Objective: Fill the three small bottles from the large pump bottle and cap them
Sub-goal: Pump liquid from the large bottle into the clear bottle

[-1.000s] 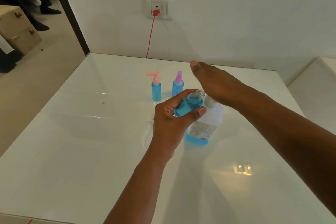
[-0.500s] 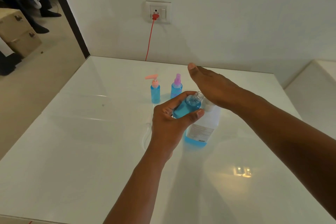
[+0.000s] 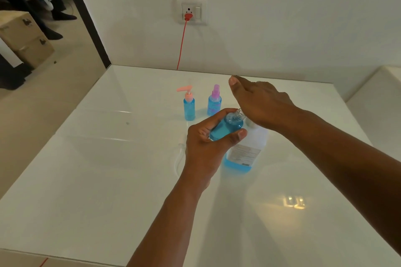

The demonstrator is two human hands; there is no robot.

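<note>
The left hand (image 3: 206, 147) is grasping the third small bottle (image 3: 227, 125), fingers and thumb wrapped round its blue body, and is holding it tilted so that its long axis is running up and to the right, with the uncapped neck pointing toward the large pump bottle (image 3: 245, 149). The right hand (image 3: 262, 104) is lying flat, palm down and fingers extended, over the pump head, which is hidden beneath it; it is gripping nothing, and actual contact with the pump cannot be confirmed. The open neck is sitting just beside and below the right palm, so filling appears to depend on keeping the mouth under the hidden spout. The large pump bottle is standing on the table (image 3: 86, 201), directly behind the left hand. Two capped small bottles, one with a pink pump (image 3: 189, 106) and one with a purple sprayer (image 3: 214, 102), are standing farther back to the left, apart from both hands. Open table surface is lying on all sides.
</note>
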